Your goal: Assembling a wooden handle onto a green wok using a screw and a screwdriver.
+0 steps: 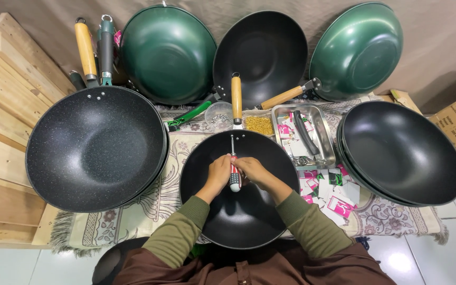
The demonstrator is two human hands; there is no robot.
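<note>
Hands — left hand (218,174) & right hand (251,170) both grip screwdriver (234,177), tip seemingly at black wok (238,221) rim.

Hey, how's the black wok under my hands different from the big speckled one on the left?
The black wok under the hands has a plain, smooth dark inside; the speckled wok is flecked with pale dots. The first looks smaller and has a pale wooden handle pointing away; the speckled one looks wider and sits on another pan. Both hands, left hand and right hand, grip a screwdriver over the first. Both are round and dark.
</note>
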